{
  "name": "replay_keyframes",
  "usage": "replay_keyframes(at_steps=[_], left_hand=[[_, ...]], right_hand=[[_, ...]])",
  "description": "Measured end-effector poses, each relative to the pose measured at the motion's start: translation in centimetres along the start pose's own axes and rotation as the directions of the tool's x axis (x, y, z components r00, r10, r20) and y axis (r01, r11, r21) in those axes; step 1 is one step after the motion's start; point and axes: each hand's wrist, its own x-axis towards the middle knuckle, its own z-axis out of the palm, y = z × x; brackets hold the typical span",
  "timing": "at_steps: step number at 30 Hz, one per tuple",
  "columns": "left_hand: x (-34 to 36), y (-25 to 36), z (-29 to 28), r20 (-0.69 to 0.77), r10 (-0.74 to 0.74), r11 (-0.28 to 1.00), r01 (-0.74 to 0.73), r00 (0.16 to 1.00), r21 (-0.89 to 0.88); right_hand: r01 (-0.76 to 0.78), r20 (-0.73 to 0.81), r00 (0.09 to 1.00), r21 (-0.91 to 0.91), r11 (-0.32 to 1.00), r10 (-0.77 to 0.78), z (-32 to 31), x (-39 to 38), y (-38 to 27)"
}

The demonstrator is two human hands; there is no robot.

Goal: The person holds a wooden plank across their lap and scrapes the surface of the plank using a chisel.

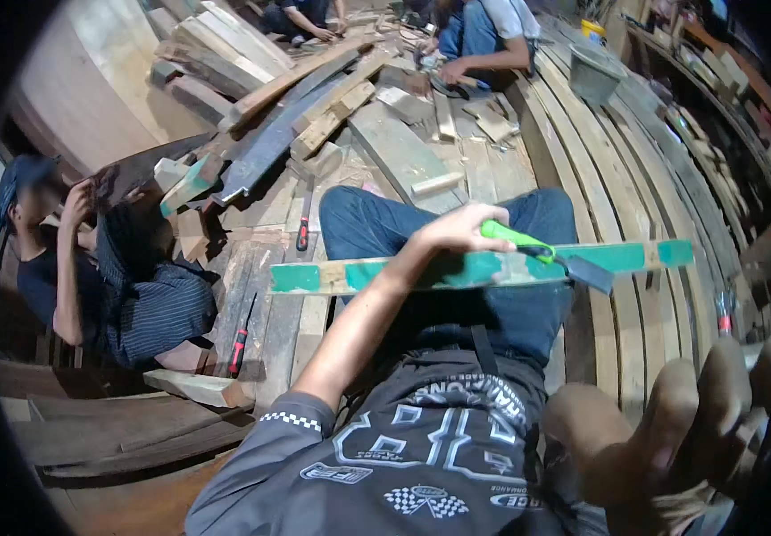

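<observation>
Across my lap lies a long narrow wooden strip (363,273) with patchy green paint and bare wood showing in spots. My left hand (458,229) is closed on the green handle of a putty knife (517,237) and rests over the strip's middle. The knife's flat grey blade (592,274) points right, over the strip's lower edge. Raised close to the camera at the lower right, my right hand (671,429) is blurred, its fingers bent but apart, and I see nothing held in it.
Two red-and-black-handled tools, one (302,234) ahead and one (239,350) at left, lie on the boards. Long planks (613,304) run along my right, bearing a grey bucket (594,73). Piled timber (225,67) fills the far left. A person (158,304) sits left; others work ahead.
</observation>
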Motion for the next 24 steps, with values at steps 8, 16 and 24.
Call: replay_keyframes(at_steps=[8,16,24], left_hand=[[-0.7,-0.4,-0.9,-0.064,0.008,1.000,-0.008,0.998,0.008],[-0.4,2.3,-0.8,-0.061,-0.017,0.997,0.012,0.998,-0.074],[-3.5,13.0,-3.7,-0.130,0.389,0.921,-0.379,0.912,0.095]], right_hand=[[-0.279,0.052,0.887,-0.731,0.622,0.459,-7.6,-8.7,8.2],[0.136,0.092,0.777,-0.990,-0.024,0.622,-13.2,-16.3,16.2],[-0.161,0.103,0.883,-0.849,0.503,0.457,-13.3,-12.0,11.1]])
